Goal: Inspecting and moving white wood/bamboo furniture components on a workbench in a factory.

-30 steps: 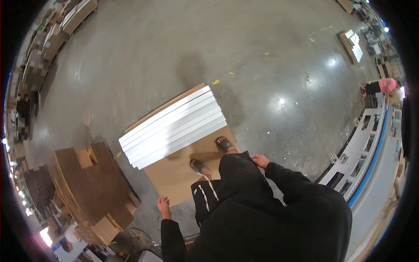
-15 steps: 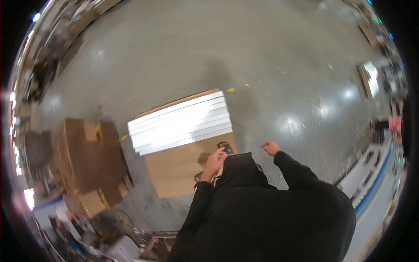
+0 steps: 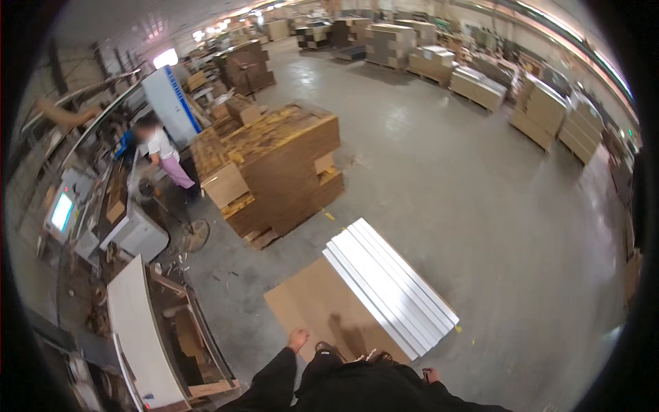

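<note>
My left hand (image 3: 298, 339) hangs low over the edge of a brown cardboard sheet (image 3: 309, 295) on the floor. Its fingers look curled in, with nothing visible in them. By my right side, my right hand (image 3: 430, 375) has its fingers bent round; a small dark mark shows at them, too small to name. Several long white panels (image 3: 388, 288) lie side by side, slightly staggered, across the right part of the cardboard. Neither hand touches them. My feet are at the near edge of the cardboard, partly hidden by my dark clothing.
A large stack of brown boards (image 3: 288, 172) stands ahead left. Beyond it a person (image 3: 165, 151) bends at a machine bench. A pedestal fan (image 3: 195, 233) and a white-topped wooden frame (image 3: 147, 329) are on my left. Pallets of stacked boards (image 3: 391, 47) line the far side.
My view has swung left and up, bringing the board stack, machine and co-worker into sight. My left hand has gone from in front of my body to my left side.
</note>
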